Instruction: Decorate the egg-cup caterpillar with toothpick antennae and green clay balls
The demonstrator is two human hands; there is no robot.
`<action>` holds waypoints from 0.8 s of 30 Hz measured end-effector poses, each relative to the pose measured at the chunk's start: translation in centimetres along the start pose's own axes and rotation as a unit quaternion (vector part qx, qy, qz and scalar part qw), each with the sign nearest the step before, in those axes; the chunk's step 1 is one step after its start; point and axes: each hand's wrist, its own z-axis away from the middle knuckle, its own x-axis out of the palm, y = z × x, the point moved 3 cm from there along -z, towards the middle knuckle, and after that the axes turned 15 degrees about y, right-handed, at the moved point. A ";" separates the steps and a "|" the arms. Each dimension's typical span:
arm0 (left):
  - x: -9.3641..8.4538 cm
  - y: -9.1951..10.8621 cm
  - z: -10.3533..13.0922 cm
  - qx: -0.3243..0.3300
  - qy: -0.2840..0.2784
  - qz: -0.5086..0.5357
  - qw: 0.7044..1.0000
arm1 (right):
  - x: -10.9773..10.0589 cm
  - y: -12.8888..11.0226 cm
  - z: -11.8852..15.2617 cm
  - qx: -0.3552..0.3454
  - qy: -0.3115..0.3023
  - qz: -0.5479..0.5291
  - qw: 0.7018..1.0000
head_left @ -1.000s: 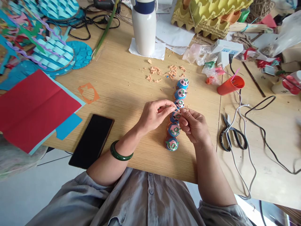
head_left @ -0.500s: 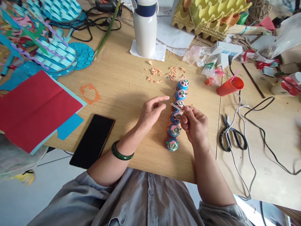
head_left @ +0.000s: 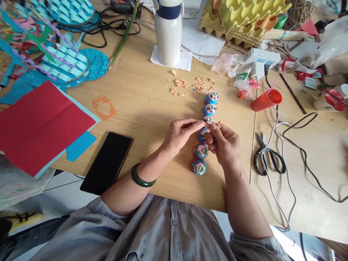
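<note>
My right hand is closed on a few thin wooden sticks, like toothpicks, pinched between thumb and fingers. From the other side my left hand, with a dark green bangle on the wrist, pinches the free ends of the same sticks. Both hands hover over the middle of a row of blue domes, which looks like a painted egg-carton strip with pink patches and green and black bits. The hands partly hide the middle domes.
Orange shavings lie beyond the row, before a white bottle. To the right are an orange cup, black-handled scissors and loose cables. A phone and red card are at left. Yellow egg trays stand behind.
My left hand has moved right and its fingers have closed on the stick ends. The right hand has hardly moved. A dark shape has come into view at the lower left.
</note>
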 end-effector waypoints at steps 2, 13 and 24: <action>0.0 -0.2 0.0 -0.012 -0.004 -0.008 1.000 | 0.1 -0.3 0.2 -0.018 -0.005 0.022 1.000; -1.2 -0.1 -1.0 -0.024 0.076 0.018 0.997 | -0.2 -0.4 0.4 -0.050 0.021 0.034 0.998; -0.1 -0.1 -0.2 -0.010 0.003 -0.009 1.000 | -0.2 -0.2 0.2 -0.041 0.014 0.043 0.998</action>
